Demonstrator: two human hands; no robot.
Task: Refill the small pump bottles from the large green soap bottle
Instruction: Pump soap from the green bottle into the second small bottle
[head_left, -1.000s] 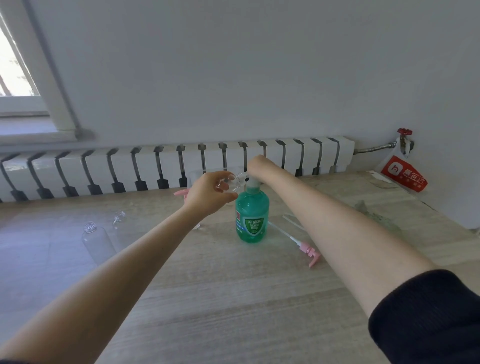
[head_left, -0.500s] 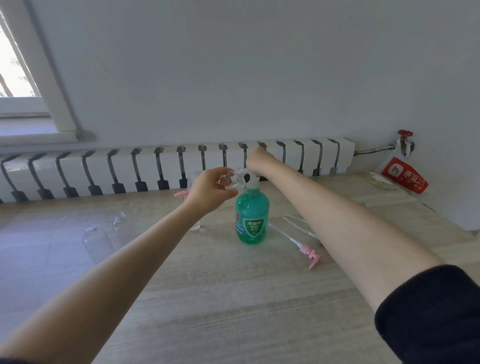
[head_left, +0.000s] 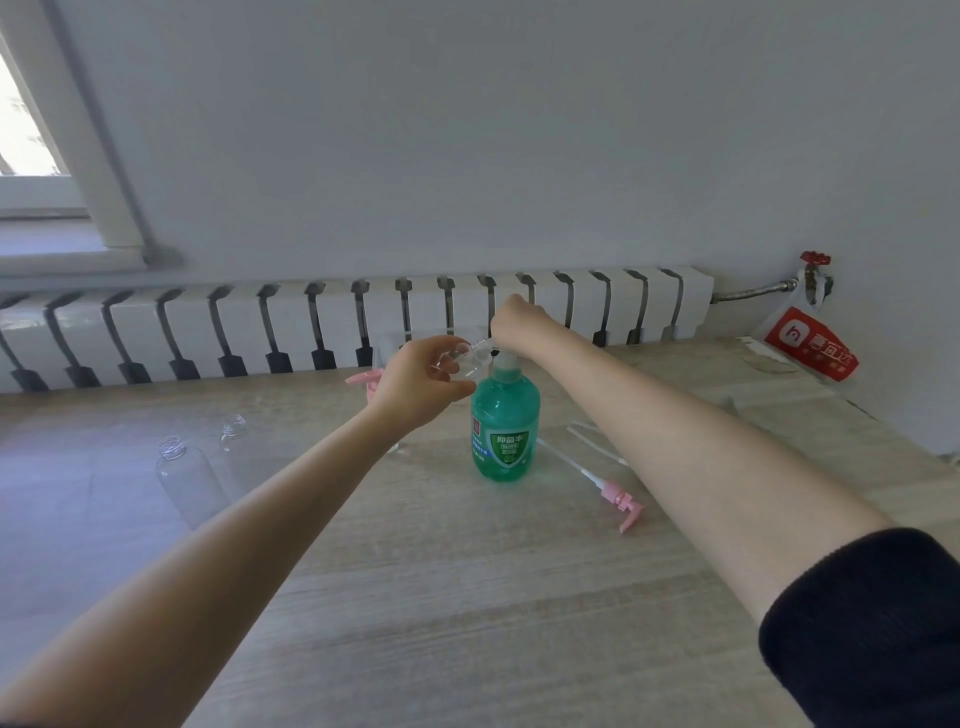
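The large green soap bottle (head_left: 504, 421) stands upright in the middle of the wooden table (head_left: 467, 597). My right hand (head_left: 514, 319) sits bunched over its pump head, fingers curled down and hidden behind the hand. My left hand (head_left: 415, 384) grips a small clear bottle (head_left: 467, 358), tilted with its mouth toward the pump's spout. Two more small clear bottles, one near (head_left: 189, 478) and one farther back (head_left: 232, 426), stand uncapped at the left. A pink pump (head_left: 621, 499) with its tube lies right of the green bottle.
Another pink pump (head_left: 361, 378) peeks out behind my left hand. A thin white tube (head_left: 592, 441) lies by my right forearm. A white radiator (head_left: 363, 317) runs along the table's back edge. A red-printed bag (head_left: 805, 343) hangs at the far right corner.
My right hand has lifted slightly above the green bottle's pump. My left hand keeps the small clear bottle at the spout, nearly still.
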